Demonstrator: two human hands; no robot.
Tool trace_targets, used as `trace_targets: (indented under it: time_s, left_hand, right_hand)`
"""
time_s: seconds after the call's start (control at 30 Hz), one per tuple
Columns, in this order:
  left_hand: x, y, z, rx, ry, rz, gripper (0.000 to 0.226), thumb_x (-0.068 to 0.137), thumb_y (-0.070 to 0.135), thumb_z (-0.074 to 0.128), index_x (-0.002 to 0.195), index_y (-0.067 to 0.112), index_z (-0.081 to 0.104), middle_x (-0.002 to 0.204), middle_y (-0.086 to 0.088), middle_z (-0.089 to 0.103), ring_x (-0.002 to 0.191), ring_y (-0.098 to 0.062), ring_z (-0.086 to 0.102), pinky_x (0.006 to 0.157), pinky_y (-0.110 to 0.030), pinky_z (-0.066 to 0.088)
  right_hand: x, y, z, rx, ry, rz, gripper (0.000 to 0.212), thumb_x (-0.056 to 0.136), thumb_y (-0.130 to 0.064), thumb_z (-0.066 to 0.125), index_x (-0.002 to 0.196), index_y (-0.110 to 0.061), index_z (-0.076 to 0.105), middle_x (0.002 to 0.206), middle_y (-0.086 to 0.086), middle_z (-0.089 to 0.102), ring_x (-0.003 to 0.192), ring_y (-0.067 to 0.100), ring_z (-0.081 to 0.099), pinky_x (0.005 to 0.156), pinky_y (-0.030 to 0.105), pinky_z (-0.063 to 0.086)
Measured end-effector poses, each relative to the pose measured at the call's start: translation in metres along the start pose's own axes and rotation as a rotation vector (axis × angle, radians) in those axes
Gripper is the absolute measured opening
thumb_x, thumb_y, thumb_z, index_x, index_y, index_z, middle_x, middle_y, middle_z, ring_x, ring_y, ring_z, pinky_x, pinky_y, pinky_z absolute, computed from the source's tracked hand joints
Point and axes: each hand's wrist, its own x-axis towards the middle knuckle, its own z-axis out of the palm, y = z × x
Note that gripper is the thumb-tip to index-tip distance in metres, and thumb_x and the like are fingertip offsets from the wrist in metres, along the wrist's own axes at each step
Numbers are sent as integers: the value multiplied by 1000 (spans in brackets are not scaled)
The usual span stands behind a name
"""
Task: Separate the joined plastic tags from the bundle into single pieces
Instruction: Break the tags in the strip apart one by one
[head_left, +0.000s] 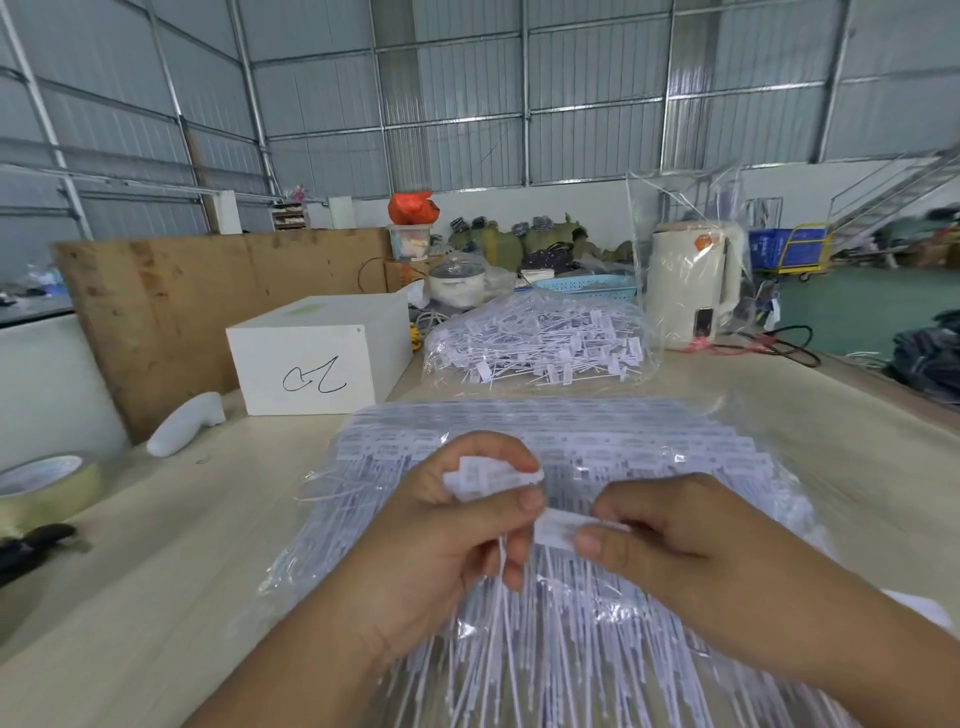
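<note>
A pale table (156, 597) is stretching under and around both hands, and a big bundle (597, 457) of joined tags in clear wrap is lying on it directly beneath them, its thin tails fanning back toward the wrists. Well beyond the hands, a bag (540, 343) of loose single tags is sitting on the table, with a white box (322, 358) off to the left of it.

Above the bundle, the left hand (447, 540) is curling around a small clump (493, 478) of tag heads, thumb pressing them against the fingers, tails hanging down through the palm. The right hand (675, 535) is pinching one tag (558, 525) between thumb and forefinger, right beside the left thumb.

These pieces are looking very light, thin and springy, the heads flat and stiffer than the whippy tails. Gripping each head close to the joint is probably giving the cleanest snap; pulling on a tail would likely bend it and let it slip.
</note>
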Motion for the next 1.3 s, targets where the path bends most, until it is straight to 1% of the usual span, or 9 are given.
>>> trace_targets:
  time_s: [0.13,0.23,0.37,0.57,0.73,0.87,1.07,1.2,1.3]
  left_hand:
    - [-1,-1,-1,29,-29,-73,9,76,17,69,83,17,73,63,-7,58,46,-18,53,44,-25,46]
    - [-2,-5,1,74,-118,-79,17,73,26,75,89,19,73,69,-7,61,50,-17,56,46,-24,47]
    - [-2,-9,3,150,-138,-49,20,74,22,76,93,18,74,69,-8,62,48,-15,57,44,-21,46]
    - [-2,-6,1,150,-39,-42,8,80,21,66,83,24,73,64,-3,62,43,-14,50,39,-21,38]
    - [-6,5,-4,140,-159,-99,13,76,13,71,84,23,74,63,-9,64,34,-10,43,36,-17,37]
    - [-7,8,-3,157,-203,-48,14,77,14,74,87,25,74,64,-8,65,32,-7,41,36,-17,36]
    - [-4,-2,4,29,-44,-29,10,78,14,65,80,21,71,59,-9,57,32,-9,36,38,-15,31]
    - [-5,1,-1,2,-146,-121,19,78,9,64,90,21,73,59,-8,57,31,-7,36,36,-14,29]
    - [-5,-1,-1,71,-199,-140,28,74,14,70,101,23,74,56,-4,55,32,-8,36,37,-16,31]
  right_hand:
    - [0,-3,1,60,70,-36,31,81,-59,50,64,-33,52,51,-8,44,44,5,38,43,17,27]
    - [0,-3,0,36,77,-45,35,79,-63,50,67,-31,57,51,-9,45,45,5,39,44,17,27]
    - [-1,-3,4,49,49,-65,29,81,-64,51,71,-40,63,51,-7,45,46,6,39,45,17,27]
    - [-2,-2,-7,93,-41,1,34,83,-61,56,73,-28,59,51,-10,43,47,3,37,46,17,28]
    - [-2,-2,-9,124,-121,37,29,90,-44,59,73,-21,56,60,-4,43,53,6,39,51,23,31]
    - [-2,-5,-6,146,-38,38,28,91,-40,61,67,-28,56,53,-7,41,48,6,37,47,21,29]
    - [-1,-4,1,256,23,69,30,80,-51,55,66,-24,55,48,-9,35,45,9,31,44,21,27]
    - [-2,-1,-3,276,-61,50,32,85,-46,57,62,-25,53,49,-11,34,45,8,31,46,21,27]
    - [-3,2,-4,289,-127,41,29,94,-41,58,75,-19,63,55,-8,34,52,15,32,53,30,27]
